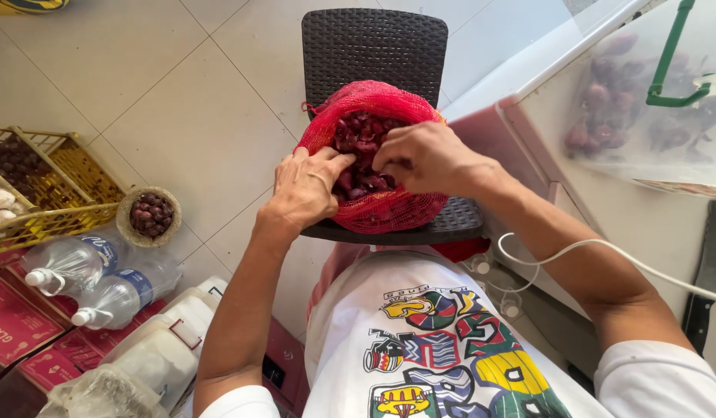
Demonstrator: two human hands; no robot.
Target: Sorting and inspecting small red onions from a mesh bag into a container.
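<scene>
Head view, looking straight down. A red mesh net sack (373,159) of small dark red shallots (362,139) sits on the seat of a dark woven plastic chair (373,46), right at the near edge of the seat, close to the person's torso. Likely parked there to put the sack within easy reach of both hands.

The sack's mouth points up at the camera, mesh rolled back into a rim, so the load is exposed from above. It slumps into a rounded heap; its long axis, if any, runs far to near along the seat, but only slightly.

Left hand (308,190): fingers extended and held close together, tips in the near-left edge of the opening, touching mesh and bulbs. Looks like it holds the rim down and open. Right hand (424,159): curled, knuckles up, fingers dug into the shallots from the right side. Fingertips are hidden, so I cannot tell whether it pinches a bulb or just rakes through.

Left of the chair, on the pale tiled floor (203,116): a small round woven basket (149,217) with more shallots, a yellow wire crate (60,182) of bulbs, and clear plastic bottles (102,279) lying on red cartons. Right: a clear plastic bag (637,108) of the same dark bulbs on a pale counter (644,224), well apart from the sack.
</scene>
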